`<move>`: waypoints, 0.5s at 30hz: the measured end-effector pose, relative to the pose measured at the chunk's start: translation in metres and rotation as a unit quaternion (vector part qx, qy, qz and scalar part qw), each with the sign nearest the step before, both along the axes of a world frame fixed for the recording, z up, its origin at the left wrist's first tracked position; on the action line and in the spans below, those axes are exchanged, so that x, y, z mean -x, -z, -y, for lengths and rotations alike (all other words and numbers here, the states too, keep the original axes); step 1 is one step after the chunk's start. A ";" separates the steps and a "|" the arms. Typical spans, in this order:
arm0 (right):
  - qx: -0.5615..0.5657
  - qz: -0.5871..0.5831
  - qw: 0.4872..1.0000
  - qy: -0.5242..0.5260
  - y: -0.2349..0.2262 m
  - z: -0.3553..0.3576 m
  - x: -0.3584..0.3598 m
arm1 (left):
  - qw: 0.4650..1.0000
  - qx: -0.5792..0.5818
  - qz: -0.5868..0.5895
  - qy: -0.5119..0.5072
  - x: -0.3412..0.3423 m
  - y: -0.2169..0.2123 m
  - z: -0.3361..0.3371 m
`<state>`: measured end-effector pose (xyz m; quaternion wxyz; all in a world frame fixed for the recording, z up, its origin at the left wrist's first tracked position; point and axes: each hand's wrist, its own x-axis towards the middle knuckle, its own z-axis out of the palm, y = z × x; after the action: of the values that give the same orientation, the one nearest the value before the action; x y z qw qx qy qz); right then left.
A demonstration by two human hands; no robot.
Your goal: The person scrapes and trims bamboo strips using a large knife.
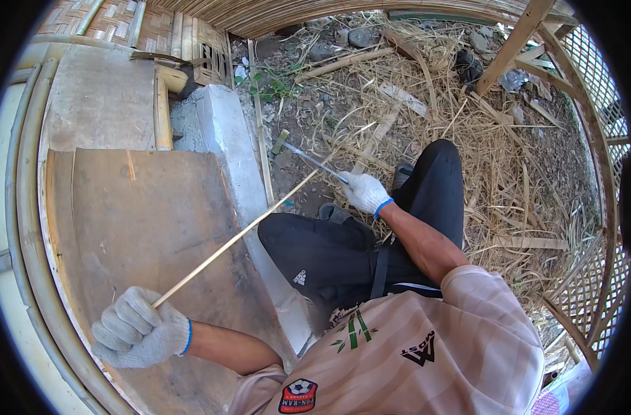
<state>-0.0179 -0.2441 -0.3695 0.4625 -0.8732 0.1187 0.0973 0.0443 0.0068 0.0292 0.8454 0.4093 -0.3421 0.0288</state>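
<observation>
Long, thin, pale-yellow bamboo strip (236,238) slanted over a flat brown wooden board (142,207).
Close by, the left hand (139,328), in a grey-white knitted glove with a blue cuff, made a tight fist around the strip's near end. The strip went up past a knee in black trousers (315,245). The right hand (366,192), in a matching glove, was wrapped around the end of a long, thin, silvery knife (308,158). The blade crossed near the strip's far end, but I could not tell if they touched. Beside the board was a grey-white concrete ledge (227,145). Farther off, dry straw-coloured shavings (492,166) covered the ground, and a rounded grey stone (362,37) sat behind.
</observation>
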 end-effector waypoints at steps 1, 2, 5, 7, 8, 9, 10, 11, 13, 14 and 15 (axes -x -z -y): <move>0.001 -0.002 1.000 0.000 -0.014 0.000 0.001 | 1.000 -0.010 -0.004 0.013 -0.002 -0.002 0.003; 0.002 0.024 0.999 -0.022 -0.025 -0.001 0.003 | 1.000 -0.009 -0.006 0.013 -0.001 -0.003 0.008; -0.002 0.081 0.995 -0.056 -0.040 -0.004 0.006 | 0.978 -0.002 -0.037 -0.204 0.001 -0.005 0.019; -0.021 0.113 0.991 -0.072 -0.053 -0.007 0.009 | 0.996 -0.032 -0.008 -0.088 0.000 -0.004 0.009; -0.021 0.112 0.991 -0.072 -0.051 -0.009 0.007 | 0.996 -0.033 -0.008 -0.088 0.000 -0.004 0.005; -0.014 0.093 0.992 -0.078 -0.049 -0.010 0.006 | 0.997 -0.042 0.004 -0.060 0.001 -0.005 0.004; -0.006 0.075 0.994 -0.085 -0.048 -0.011 0.006 | 0.998 -0.052 0.016 -0.032 0.002 -0.005 0.002; -0.005 0.056 0.996 -0.072 -0.046 -0.012 0.007 | 0.998 -0.053 0.015 -0.034 0.002 -0.005 0.001; 0.010 0.032 0.997 -0.064 -0.035 -0.013 0.007 | 0.998 -0.045 0.016 -0.051 0.001 -0.004 -0.003; 0.026 0.007 0.998 -0.054 -0.029 -0.013 0.007 | 0.997 -0.046 0.017 -0.053 0.001 -0.002 -0.003; 0.030 -0.017 0.998 -0.049 -0.030 -0.011 0.007 | 0.998 -0.041 0.016 -0.054 0.001 -0.001 -0.005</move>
<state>-0.0247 -0.2334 -0.3394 0.4283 -0.8899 0.0863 0.1311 0.0430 0.0119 0.0297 0.8196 0.4608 -0.3339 0.0668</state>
